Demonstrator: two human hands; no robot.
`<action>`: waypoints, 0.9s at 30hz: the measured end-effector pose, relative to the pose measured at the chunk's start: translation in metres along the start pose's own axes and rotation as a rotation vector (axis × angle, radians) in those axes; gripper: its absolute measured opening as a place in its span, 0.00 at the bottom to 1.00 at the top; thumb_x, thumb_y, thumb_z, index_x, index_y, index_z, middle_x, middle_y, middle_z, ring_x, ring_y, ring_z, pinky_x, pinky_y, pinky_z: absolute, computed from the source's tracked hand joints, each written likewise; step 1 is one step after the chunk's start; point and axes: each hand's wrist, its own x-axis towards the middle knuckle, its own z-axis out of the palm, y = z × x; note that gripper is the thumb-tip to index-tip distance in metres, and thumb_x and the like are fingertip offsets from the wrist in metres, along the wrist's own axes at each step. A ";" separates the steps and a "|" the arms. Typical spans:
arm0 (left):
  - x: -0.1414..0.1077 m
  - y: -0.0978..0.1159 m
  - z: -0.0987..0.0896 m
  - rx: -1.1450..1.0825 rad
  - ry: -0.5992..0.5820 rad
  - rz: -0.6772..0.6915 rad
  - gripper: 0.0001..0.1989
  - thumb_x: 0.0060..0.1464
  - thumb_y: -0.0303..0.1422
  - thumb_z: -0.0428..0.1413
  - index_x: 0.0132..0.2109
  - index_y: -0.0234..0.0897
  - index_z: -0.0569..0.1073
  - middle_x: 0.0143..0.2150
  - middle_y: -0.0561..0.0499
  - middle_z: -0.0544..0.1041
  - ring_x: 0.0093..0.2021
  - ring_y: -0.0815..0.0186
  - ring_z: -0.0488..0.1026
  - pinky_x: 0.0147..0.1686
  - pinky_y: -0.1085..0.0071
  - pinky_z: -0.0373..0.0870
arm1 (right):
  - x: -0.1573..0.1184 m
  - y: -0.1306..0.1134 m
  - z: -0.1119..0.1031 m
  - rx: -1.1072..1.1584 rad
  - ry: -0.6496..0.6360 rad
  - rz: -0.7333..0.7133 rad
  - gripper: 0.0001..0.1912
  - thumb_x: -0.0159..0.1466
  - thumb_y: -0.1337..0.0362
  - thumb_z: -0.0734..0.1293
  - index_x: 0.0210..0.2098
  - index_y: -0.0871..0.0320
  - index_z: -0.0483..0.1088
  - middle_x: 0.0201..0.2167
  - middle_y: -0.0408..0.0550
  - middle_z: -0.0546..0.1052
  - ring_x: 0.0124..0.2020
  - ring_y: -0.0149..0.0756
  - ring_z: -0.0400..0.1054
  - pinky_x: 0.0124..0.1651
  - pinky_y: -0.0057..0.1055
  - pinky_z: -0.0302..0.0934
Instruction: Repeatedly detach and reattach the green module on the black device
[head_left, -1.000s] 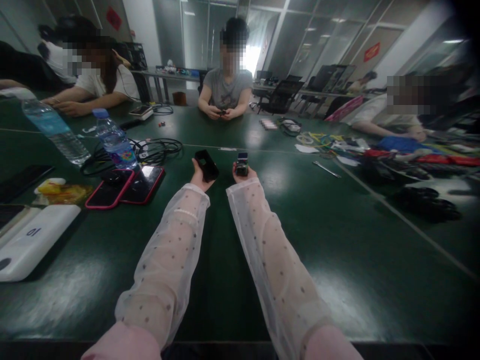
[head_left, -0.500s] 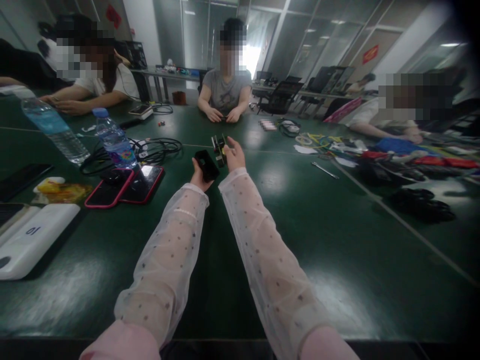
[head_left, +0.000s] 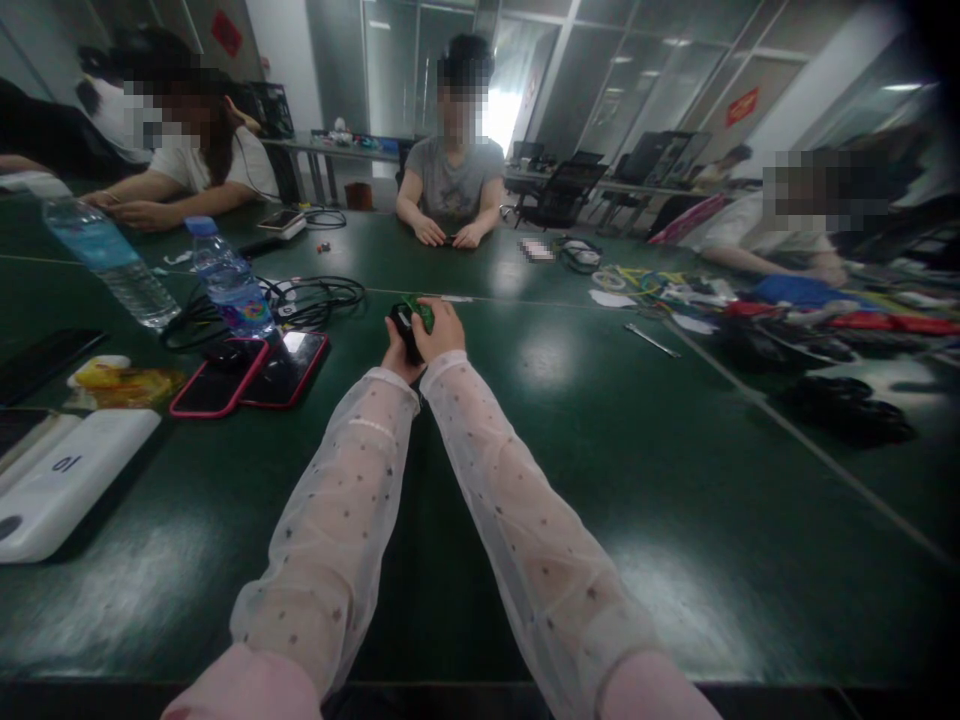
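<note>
My left hand (head_left: 397, 352) is closed round a small black box-shaped case (head_left: 409, 335), held above the green table (head_left: 480, 450). My right hand (head_left: 441, 328) is brought up against the case from the right. Its fingers are closed on a green circuit board (head_left: 426, 314), which sits at the mouth of the case. Most of the board is hidden behind the fingers and the case, so I cannot tell how far inside it is. Sheer white dotted sleeves cover both forearms.
To the left are two phones (head_left: 285, 375), a water bottle (head_left: 232, 280), a larger bottle (head_left: 112, 260), black cables (head_left: 322, 295) and a white power bank (head_left: 82, 485). At right lie a wrench (head_left: 651, 340) and tangled wires (head_left: 645, 285). Several people sit around the table.
My right hand has moved left and down, bringing the circuit board from beside the black case to its opening. My left hand has tilted the case slightly and stayed in place.
</note>
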 end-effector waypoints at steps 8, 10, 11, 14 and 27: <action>-0.005 0.002 0.002 0.184 0.045 0.114 0.24 0.60 0.51 0.45 0.51 0.42 0.74 0.51 0.41 0.75 0.64 0.53 0.62 0.63 0.57 0.60 | -0.003 0.007 0.011 -0.050 0.034 -0.055 0.16 0.63 0.67 0.61 0.51 0.60 0.64 0.49 0.60 0.69 0.54 0.48 0.63 0.59 0.47 0.59; -0.005 0.001 0.003 0.192 0.045 0.083 0.26 0.60 0.52 0.43 0.50 0.41 0.75 0.50 0.41 0.76 0.63 0.53 0.64 0.62 0.57 0.62 | -0.003 0.011 0.012 -0.032 0.034 -0.056 0.16 0.63 0.68 0.61 0.51 0.60 0.64 0.49 0.60 0.69 0.54 0.48 0.63 0.59 0.47 0.58; -0.004 0.000 0.003 0.176 0.029 0.059 0.28 0.60 0.54 0.41 0.51 0.41 0.74 0.50 0.41 0.76 0.62 0.53 0.65 0.61 0.56 0.63 | -0.003 0.013 0.013 -0.021 0.033 -0.051 0.17 0.63 0.68 0.61 0.51 0.61 0.64 0.49 0.60 0.68 0.55 0.48 0.62 0.60 0.47 0.58; 0.000 -0.003 -0.001 0.091 -0.035 0.000 0.33 0.59 0.58 0.38 0.53 0.38 0.73 0.51 0.40 0.75 0.60 0.52 0.68 0.58 0.55 0.66 | -0.005 0.017 0.016 0.021 0.018 -0.039 0.17 0.62 0.68 0.62 0.51 0.60 0.63 0.50 0.60 0.68 0.55 0.47 0.62 0.61 0.48 0.57; 0.001 0.008 0.000 -0.104 0.303 -0.209 0.39 0.55 0.63 0.38 0.55 0.36 0.70 0.43 0.40 0.76 0.45 0.56 0.74 0.41 0.63 0.74 | 0.010 0.062 0.004 0.926 0.142 0.711 0.06 0.67 0.64 0.59 0.37 0.55 0.67 0.28 0.41 0.73 0.34 0.29 0.71 0.51 0.34 0.66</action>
